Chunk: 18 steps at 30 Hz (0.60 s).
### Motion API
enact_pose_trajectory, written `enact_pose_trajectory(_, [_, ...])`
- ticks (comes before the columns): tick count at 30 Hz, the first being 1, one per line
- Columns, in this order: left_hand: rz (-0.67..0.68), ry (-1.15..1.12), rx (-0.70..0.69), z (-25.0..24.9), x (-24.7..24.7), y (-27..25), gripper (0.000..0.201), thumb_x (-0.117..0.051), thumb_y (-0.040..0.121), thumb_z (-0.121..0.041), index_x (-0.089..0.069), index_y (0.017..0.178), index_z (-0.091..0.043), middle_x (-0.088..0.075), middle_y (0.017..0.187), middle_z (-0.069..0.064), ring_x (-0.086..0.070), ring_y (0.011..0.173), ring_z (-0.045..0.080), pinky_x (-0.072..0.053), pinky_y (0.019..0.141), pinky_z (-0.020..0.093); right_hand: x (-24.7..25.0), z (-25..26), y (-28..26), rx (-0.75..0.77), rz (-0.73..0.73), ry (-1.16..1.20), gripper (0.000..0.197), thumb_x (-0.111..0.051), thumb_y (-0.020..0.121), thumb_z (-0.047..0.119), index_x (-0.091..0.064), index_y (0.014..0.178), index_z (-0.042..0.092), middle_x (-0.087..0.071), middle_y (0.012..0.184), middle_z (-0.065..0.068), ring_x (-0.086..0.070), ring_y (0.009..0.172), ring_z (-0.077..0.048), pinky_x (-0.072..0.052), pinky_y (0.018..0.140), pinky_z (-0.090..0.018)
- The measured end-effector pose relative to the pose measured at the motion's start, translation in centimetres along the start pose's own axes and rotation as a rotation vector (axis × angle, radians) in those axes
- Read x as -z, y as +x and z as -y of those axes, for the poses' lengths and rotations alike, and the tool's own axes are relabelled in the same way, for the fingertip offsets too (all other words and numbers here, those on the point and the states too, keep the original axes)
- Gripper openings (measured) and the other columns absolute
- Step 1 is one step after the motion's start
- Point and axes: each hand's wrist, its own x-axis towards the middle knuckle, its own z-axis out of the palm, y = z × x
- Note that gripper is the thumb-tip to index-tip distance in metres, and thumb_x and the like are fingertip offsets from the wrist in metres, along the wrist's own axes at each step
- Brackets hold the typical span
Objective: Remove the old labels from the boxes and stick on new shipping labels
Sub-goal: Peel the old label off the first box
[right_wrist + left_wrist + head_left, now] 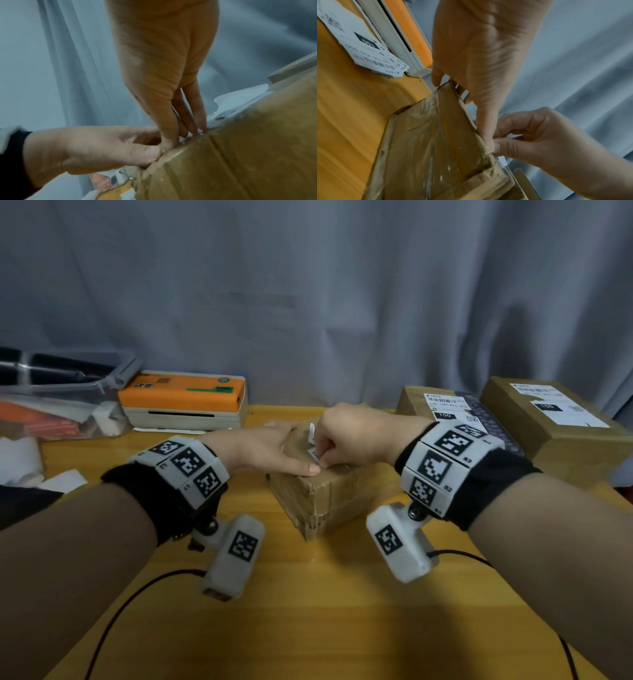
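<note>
A taped cardboard box (329, 498) stands in the middle of the wooden table (308, 611). My left hand (274, 450) lies flat on its top, fingers straight, thumb along the near edge. My right hand (342, 436) is curled over the top and pinches a torn white strip of the old label (312, 434), which stands up from the cardboard. The right wrist view shows my right fingers (193, 121) down on the box (248, 148) beside peeled white label paper (240, 97), with my left thumb (150, 152) pressed next to them. How much label still sticks is hidden.
An orange-topped label printer (185, 400) sits at the back left with a printed label (368, 50) in front of it. A clear plastic bin (58, 405) is further left. Two labelled boxes (445, 409) (555, 419) stand at the right. White scraps (61, 481) and cables (137, 594) lie nearby.
</note>
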Motion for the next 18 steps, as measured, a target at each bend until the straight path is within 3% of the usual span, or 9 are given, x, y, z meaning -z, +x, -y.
enact_pose_trajectory(3, [-0.005, -0.008, -0.003, 0.5, -0.2, 0.2, 0.110, -0.067, 0.064, -0.068, -0.012, 0.150, -0.027, -0.017, 0.155, 0.001, -0.024, 0.140, 0.022, -0.028, 0.114, 0.042, 0.5, 1.0, 0.1, 0.008, 0.053, -0.089, 0.008, -0.062, 0.085, 0.030, -0.062, 0.081, 0.023, -0.057, 0.082, 0.002, -0.057, 0.081, -0.021, -0.041, 0.055, -0.025])
enact_pose_trajectory(6, [-0.023, 0.000, -0.006, 0.4, -0.4, 0.1, 0.107, -0.067, 0.069, -0.063, -0.011, 0.151, -0.025, -0.016, 0.155, 0.001, -0.022, 0.141, 0.022, -0.027, 0.114, 0.040, 0.7, 1.6, 0.3, 0.002, 0.118, -0.173, 0.018, -0.057, 0.090, 0.026, -0.065, 0.098, 0.012, -0.057, 0.087, -0.002, -0.053, 0.080, -0.020, -0.029, 0.046, -0.022])
enact_pose_trajectory(9, [-0.034, 0.013, -0.005, 0.4, -0.4, 0.0, 0.105, -0.067, 0.070, -0.062, -0.010, 0.151, -0.025, -0.014, 0.156, 0.000, -0.020, 0.142, 0.022, -0.026, 0.114, 0.040, 0.7, 1.7, 0.7, -0.015, 0.118, -0.152, 0.015, -0.056, 0.089, 0.026, -0.058, 0.080, 0.014, -0.056, 0.078, -0.002, -0.053, 0.073, -0.021, -0.032, 0.047, -0.023])
enact_pose_trajectory(12, [-0.029, 0.027, -0.001, 0.3, -0.4, -0.2, 0.106, -0.066, 0.071, -0.062, -0.008, 0.151, -0.024, -0.012, 0.157, 0.000, -0.018, 0.143, 0.021, -0.025, 0.115, 0.040, 0.3, 1.5, 0.8, -0.071, 0.090, -0.112, 0.027, -0.056, 0.087, 0.027, -0.047, 0.062, 0.020, -0.050, 0.066, 0.002, -0.049, 0.061, -0.018, -0.041, 0.053, -0.025])
enact_pose_trajectory(15, [-0.022, 0.039, 0.010, 0.2, -0.3, -0.3, 0.106, -0.065, 0.072, -0.062, -0.005, 0.151, -0.022, -0.010, 0.157, 0.001, -0.016, 0.143, 0.021, -0.023, 0.116, 0.039, -0.3, 0.9, 0.6, -0.106, 0.010, -0.020, 0.024, -0.057, 0.083, 0.027, -0.052, 0.061, 0.021, -0.056, 0.068, 0.003, -0.056, 0.070, -0.021, -0.049, 0.062, -0.029])
enact_pose_trajectory(18, [-0.014, 0.020, 0.017, 0.0, -0.2, -0.3, 0.107, -0.066, 0.071, -0.061, -0.006, 0.151, -0.023, -0.013, 0.156, 0.001, -0.020, 0.142, 0.022, -0.025, 0.115, 0.040, -0.6, -0.3, 0.3, -0.126, -0.043, 0.148, 0.010, -0.066, 0.079, 0.030, -0.068, 0.073, 0.022, -0.069, 0.082, 0.005, -0.064, 0.082, -0.019, -0.054, 0.076, -0.034])
